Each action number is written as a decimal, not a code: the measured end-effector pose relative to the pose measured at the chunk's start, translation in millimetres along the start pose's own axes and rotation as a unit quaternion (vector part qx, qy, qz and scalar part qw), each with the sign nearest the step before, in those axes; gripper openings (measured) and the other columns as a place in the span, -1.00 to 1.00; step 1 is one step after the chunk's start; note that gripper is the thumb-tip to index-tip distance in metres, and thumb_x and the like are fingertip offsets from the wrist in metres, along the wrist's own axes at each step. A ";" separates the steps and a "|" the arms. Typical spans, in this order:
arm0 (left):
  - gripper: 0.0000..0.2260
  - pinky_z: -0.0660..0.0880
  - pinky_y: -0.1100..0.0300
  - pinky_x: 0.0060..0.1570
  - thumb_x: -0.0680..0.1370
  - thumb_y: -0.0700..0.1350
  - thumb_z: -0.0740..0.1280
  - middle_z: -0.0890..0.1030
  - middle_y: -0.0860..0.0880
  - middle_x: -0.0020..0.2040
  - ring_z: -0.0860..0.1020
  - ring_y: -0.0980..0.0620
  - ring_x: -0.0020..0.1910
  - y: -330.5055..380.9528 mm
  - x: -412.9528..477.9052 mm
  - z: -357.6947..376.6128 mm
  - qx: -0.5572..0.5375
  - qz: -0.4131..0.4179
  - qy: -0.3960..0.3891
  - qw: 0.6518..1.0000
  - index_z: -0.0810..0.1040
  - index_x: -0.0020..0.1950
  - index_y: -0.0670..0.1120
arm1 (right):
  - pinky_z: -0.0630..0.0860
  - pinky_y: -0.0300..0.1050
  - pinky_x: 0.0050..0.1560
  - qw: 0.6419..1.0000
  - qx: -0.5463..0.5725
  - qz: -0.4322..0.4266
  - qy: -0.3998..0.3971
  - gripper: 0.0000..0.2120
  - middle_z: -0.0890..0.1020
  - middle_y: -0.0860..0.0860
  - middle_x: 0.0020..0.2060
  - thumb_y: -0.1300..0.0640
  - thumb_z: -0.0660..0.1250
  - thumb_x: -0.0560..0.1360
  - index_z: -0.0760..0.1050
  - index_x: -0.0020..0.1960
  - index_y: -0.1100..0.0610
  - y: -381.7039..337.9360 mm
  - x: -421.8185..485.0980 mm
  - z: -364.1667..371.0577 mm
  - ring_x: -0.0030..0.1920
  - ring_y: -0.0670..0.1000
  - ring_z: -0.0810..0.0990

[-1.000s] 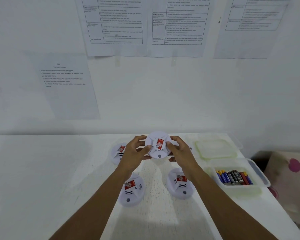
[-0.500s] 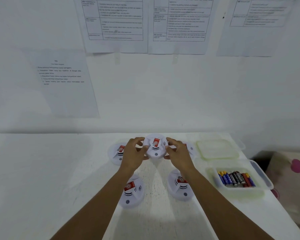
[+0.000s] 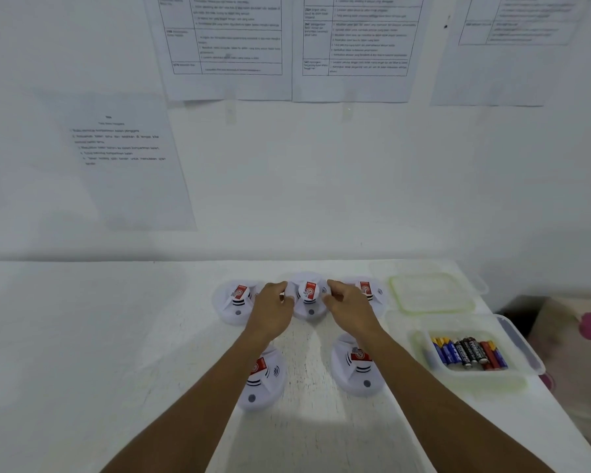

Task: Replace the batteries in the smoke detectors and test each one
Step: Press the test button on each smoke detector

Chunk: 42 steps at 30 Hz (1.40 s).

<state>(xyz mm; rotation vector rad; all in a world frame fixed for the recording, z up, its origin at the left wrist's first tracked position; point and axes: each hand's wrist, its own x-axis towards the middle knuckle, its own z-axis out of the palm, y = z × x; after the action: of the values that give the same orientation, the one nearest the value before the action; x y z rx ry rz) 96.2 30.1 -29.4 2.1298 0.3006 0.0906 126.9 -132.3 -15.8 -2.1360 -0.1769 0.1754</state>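
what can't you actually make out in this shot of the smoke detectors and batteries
All in the head view:
- wall sheets: print too blurred to read.
- back-right detector: largely hidden behind the right hand.
- middle detector: unclear whether the left hand and right hand grip it or only touch it.
- near-left detector and near-right detector: partly covered by the forearms.
- batteries: labels too small.

Five detectors (image 3: 236, 305) on the table (image 3: 82, 336), three behind two; battery box (image 3: 475, 374) right, lid (image 3: 430, 291) behind it
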 end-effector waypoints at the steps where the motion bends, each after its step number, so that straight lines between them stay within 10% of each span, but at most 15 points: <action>1: -0.76 0.42 0.19 -0.13 0.62 -0.15 0.17 0.58 -0.16 0.18 0.56 -0.08 -0.01 -0.1 -0.2 0.8 0.006 -0.005 -0.006 1.000 0.56 0.18 -0.19 | 0.39 -0.13 -0.18 1.000 -0.002 0.001 -0.009 -0.85 0.57 0.03 -0.25 0.17 0.23 0.59 0.51 -0.11 0.02 -0.2 1.1 0.6 -0.24 0.01 0.52; 3: -0.70 0.40 0.19 -0.15 0.64 -0.13 0.16 0.59 -0.18 0.15 0.56 -0.10 -0.01 1.3 -1.0 1.8 0.023 -0.010 -0.011 1.000 0.51 0.28 -0.23 | 0.41 -0.13 0.12 0.999 -0.014 0.016 -0.032 -0.68 0.59 0.14 0.20 0.16 0.21 0.61 0.45 0.35 0.12 -4.4 2.4 -0.7 0.19 0.09 0.56; 6: -0.66 0.41 0.19 -0.06 0.64 -0.16 0.16 0.58 -0.15 0.20 0.54 -0.04 0.01 5.5 -3.2 3.5 0.040 -0.010 -0.016 0.999 0.41 0.41 -0.18 | 0.33 -0.18 0.21 0.998 -0.008 0.028 -0.056 -0.56 0.44 0.16 0.39 0.15 0.19 0.62 0.28 0.49 0.07 -6.7 3.4 -0.4 0.39 0.07 0.42; 17: -0.53 0.22 0.23 0.31 0.59 -0.08 0.32 0.35 -0.08 0.48 0.28 -0.03 0.47 14.4 -5.9 8.5 0.069 0.081 0.023 0.994 0.32 0.48 -0.12 | 0.55 0.10 0.18 0.999 0.043 -0.001 0.000 -0.74 0.63 0.01 0.09 0.14 0.29 0.56 0.54 0.23 0.04 -5.0 3.6 -40.3 0.04 0.00 0.61; 21: -0.48 0.20 0.20 0.37 0.56 -0.06 0.36 0.34 -0.08 0.47 0.22 -0.02 0.48 23.0 0.9 20.4 0.091 0.118 -0.010 0.989 0.31 0.49 -0.10 | 0.54 -0.15 -0.12 0.999 -0.009 0.000 0.044 -0.75 0.65 0.03 0.04 0.16 0.22 0.57 0.55 0.20 0.06 0.4 6.1 -75.5 -0.04 0.03 0.63; 30: -0.63 0.30 0.07 0.12 0.36 0.11 0.42 0.60 -0.01 -0.01 0.51 -0.09 0.10 43.5 25.9 65.5 0.277 0.214 -0.047 0.935 0.47 0.05 -0.06 | 0.45 -0.12 -0.04 0.973 -0.231 0.002 -0.021 -0.65 0.59 0.15 0.20 0.20 0.12 0.56 0.42 0.32 0.08 21.4 9.4 -88.4 0.10 0.19 0.58; 37: -0.10 -0.16 -0.13 0.51 0.38 0.30 0.43 0.34 -0.05 0.49 0.17 -0.07 0.53 60.2 39.5 91.6 0.353 0.170 -0.124 0.912 0.15 0.55 -0.10 | 0.50 -0.15 -0.43 0.981 -0.182 0.009 -0.060 -0.55 0.53 0.22 0.24 0.29 0.16 0.56 0.32 0.43 0.06 25.0 8.8 -95.7 -0.21 0.14 0.53; 42: -0.38 0.25 0.00 0.42 0.39 0.19 0.46 0.53 -0.04 0.27 0.44 -0.03 0.32 50.5 45.9 97.4 0.266 0.171 -0.111 0.942 0.43 0.34 -0.08 | 0.63 0.11 -0.19 0.984 -0.158 0.008 -0.079 -0.50 0.52 0.20 0.28 0.36 0.14 0.52 0.32 0.42 0.08 24.6 3.5 -102.6 -0.06 0.26 0.63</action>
<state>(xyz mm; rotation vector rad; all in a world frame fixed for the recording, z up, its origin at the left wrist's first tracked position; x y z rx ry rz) 167.2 -64.3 -42.9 2.6836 -0.2109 -0.0363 151.7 -229.0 18.5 -2.4399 -0.2970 0.3448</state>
